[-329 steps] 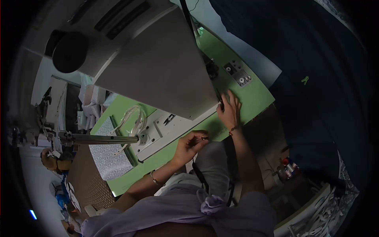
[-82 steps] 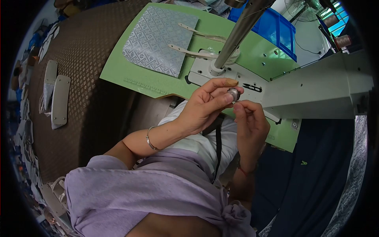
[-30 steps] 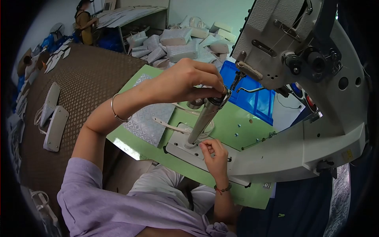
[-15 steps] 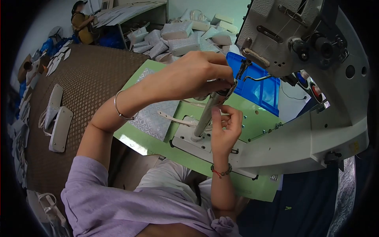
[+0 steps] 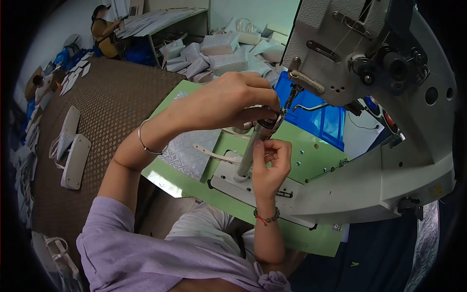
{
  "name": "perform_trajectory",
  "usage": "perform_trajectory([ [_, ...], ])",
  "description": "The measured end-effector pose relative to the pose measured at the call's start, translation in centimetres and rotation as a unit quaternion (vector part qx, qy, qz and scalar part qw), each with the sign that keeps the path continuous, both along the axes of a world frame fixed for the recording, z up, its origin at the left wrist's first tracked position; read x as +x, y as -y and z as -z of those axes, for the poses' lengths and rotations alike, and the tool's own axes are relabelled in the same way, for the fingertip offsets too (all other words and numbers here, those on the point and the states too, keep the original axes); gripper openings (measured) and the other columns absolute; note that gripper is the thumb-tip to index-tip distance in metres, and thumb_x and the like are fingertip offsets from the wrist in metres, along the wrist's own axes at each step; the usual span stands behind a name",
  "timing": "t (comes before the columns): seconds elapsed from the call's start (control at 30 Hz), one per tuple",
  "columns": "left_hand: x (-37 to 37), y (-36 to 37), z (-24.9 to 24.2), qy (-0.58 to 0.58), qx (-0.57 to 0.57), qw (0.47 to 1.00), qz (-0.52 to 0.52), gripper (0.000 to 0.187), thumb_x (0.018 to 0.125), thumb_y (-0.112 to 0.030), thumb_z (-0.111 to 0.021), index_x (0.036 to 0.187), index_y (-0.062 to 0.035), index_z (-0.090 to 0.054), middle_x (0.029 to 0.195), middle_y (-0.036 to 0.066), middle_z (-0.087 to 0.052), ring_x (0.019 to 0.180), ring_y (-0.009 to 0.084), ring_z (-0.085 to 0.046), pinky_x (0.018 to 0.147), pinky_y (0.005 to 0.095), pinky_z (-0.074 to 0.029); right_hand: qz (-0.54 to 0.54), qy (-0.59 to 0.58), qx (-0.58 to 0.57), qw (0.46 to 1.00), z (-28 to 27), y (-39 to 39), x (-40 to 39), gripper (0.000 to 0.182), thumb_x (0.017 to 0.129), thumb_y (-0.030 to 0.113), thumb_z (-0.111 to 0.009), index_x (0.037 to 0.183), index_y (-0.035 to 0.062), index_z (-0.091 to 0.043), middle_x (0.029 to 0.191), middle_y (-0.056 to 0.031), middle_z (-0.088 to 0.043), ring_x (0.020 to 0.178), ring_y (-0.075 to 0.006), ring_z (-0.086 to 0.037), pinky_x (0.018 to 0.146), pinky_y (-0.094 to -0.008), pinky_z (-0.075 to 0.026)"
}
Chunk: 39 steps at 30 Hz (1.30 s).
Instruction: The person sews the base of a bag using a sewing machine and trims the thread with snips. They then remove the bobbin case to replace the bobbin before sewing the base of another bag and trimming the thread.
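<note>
In front of me stands a post-bed sewing machine (image 5: 340, 192), its slim metal post (image 5: 249, 158) rising from the base plate. My left hand (image 5: 233, 100) reaches over from the left, fingers pinched together at the rotary hook (image 5: 265, 124) on top of the post; what they grip is hidden. Lower down, my right hand (image 5: 272, 168) is beside the post with curled fingers and the thumb up against it; anything inside is too small to make out. The presser foot (image 5: 292, 95) hangs just above the post top. A cream strap (image 5: 216, 154) lies behind the post.
A patterned silvery panel (image 5: 187, 155) lies on the green table (image 5: 311, 238). Behind is a blue bin (image 5: 311, 117). Cream bag pieces (image 5: 76, 160) rest on the brown table (image 5: 112, 102) at left. Wrapped bags (image 5: 219, 46) are piled at the back, near another person (image 5: 104, 31).
The view has shifted slightly. Both hands stay at the post, the left at its top and the right just below, with only small finger movements.
</note>
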State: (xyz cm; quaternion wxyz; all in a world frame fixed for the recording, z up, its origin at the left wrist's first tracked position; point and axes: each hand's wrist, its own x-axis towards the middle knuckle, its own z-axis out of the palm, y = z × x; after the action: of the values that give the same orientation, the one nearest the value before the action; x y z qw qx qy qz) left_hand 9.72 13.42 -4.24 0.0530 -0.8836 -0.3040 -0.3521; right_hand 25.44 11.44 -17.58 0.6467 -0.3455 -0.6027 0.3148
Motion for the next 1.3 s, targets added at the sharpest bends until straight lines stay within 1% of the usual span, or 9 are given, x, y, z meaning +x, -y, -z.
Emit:
perform_trajectory([
  [0.07,-0.2,-0.1,-0.7,-0.035,0.010,0.999,0.018,0.014,0.080,-0.009,-0.070,0.093,-0.0052,-0.064,0.081,0.009,-0.065,0.075,0.0285,-0.064,0.069,0.0397,-0.051,-0.007,0.003,0.001,1.000,0.1,-0.1,0.3,0.013,0.082,0.004,-0.070,0.084,0.0000,-0.057,0.083,-0.0066,-0.053,0.058,-0.0127,-0.055,0.052,-0.0250,-0.043],
  [0.13,-0.4,-0.1,-1.3,-0.076,-0.052,0.996,0.010,0.019,0.079,-0.008,-0.073,0.094,-0.0025,-0.064,0.096,0.007,-0.067,0.088,0.0254,-0.065,0.076,0.0360,-0.053,-0.017,0.010,0.005,1.000,0.1,-0.1,0.6,0.013,0.083,0.005,-0.070,0.084,0.0003,-0.057,0.083,-0.0067,-0.054,0.058,-0.0125,-0.055,0.052,-0.0246,-0.043],
  [0.23,-0.3,-0.7,-0.8,0.001,-0.077,0.996,0.053,0.017,0.079,-0.010,-0.072,0.093,-0.0029,-0.065,0.082,0.010,-0.065,0.076,0.0288,-0.065,0.068,0.0386,-0.051,-0.028,0.026,0.022,0.999,0.1,-0.2,0.9,0.013,0.087,0.002,-0.067,0.085,-0.0015,-0.054,0.085,-0.0024,-0.050,0.064,-0.0032,-0.047,0.055,-0.0179,-0.041],
  [0.53,0.1,0.4,-0.6,0.012,-0.077,0.997,-0.012,0.016,0.080,-0.012,-0.072,0.092,-0.0024,-0.065,0.083,0.010,-0.065,0.077,0.0285,-0.065,0.068,0.0384,-0.050,-0.031,0.039,0.028,0.998,-0.1,-0.4,1.4,0.014,0.087,0.003,-0.068,0.085,-0.0014,-0.054,0.085,-0.0027,-0.050,0.062,-0.0035,-0.047,0.054,-0.0180,-0.041],
  [0.77,-0.9,-0.3,-0.4,-0.032,-0.019,0.999,0.031,0.019,0.083,-0.014,-0.071,0.097,-0.0031,-0.066,0.090,0.010,-0.068,0.082,0.0243,-0.067,0.073,0.0337,-0.053,-0.027,0.047,0.027,0.998,-0.2,-0.4,2.0,0.014,0.086,0.002,-0.067,0.084,-0.0014,-0.054,0.085,-0.0030,-0.050,0.061,-0.0039,-0.047,0.054,-0.0185,-0.041],
  [0.83,-1.3,-0.4,0.1,0.143,-0.122,0.981,0.040,0.019,0.086,-0.015,-0.070,0.100,-0.0028,-0.065,0.093,0.008,-0.069,0.086,0.0181,-0.067,0.078,0.0296,-0.053,-0.032,0.053,0.028,0.998,-0.4,-0.3,2.2,0.014,0.086,0.001,-0.067,0.083,-0.0014,-0.054,0.084,-0.0032,-0.049,0.061,-0.0040,-0.047,0.054,-0.0186,-0.041],
  [1.0,-0.5,-1.4,1.6,0.275,-0.342,0.894,0.091,0.013,0.085,-0.007,-0.072,0.092,-0.0021,-0.062,0.086,0.001,-0.066,0.081,0.0075,-0.062,0.075,0.0237,-0.051,-0.046,0.068,0.040,0.996,-0.7,0.1,2.3,0.014,0.085,0.000,-0.067,0.083,-0.0014,-0.054,0.085,-0.0033,-0.049,0.061,-0.0041,-0.047,0.054,-0.0186,-0.041],
  [1.23,-0.3,-2.7,2.9,0.315,-0.369,0.869,0.093,0.015,0.085,-0.007,-0.072,0.095,-0.0034,-0.061,0.088,0.000,-0.065,0.083,0.0065,-0.060,0.072,0.0219,-0.048,-0.113,0.008,-0.001,0.994,-1.9,1.6,2.6,0.012,0.086,-0.002,-0.065,0.086,-0.0012,-0.053,0.088,-0.0024,-0.047,0.067,-0.0046,-0.046,0.061,-0.0187,-0.041],
  [1.3,-0.2,-2.1,2.6,0.345,-0.174,0.922,-0.020,0.020,0.084,-0.005,-0.071,0.101,-0.0039,-0.060,0.090,0.002,-0.064,0.084,0.0100,-0.060,0.071,0.0250,-0.048,-0.154,-0.039,-0.033,0.987,-2.5,2.1,3.0,0.011,0.085,-0.001,-0.066,0.085,-0.0011,-0.054,0.088,-0.0034,-0.050,0.066,-0.0057,-0.048,0.061,-0.0192,-0.042],
])
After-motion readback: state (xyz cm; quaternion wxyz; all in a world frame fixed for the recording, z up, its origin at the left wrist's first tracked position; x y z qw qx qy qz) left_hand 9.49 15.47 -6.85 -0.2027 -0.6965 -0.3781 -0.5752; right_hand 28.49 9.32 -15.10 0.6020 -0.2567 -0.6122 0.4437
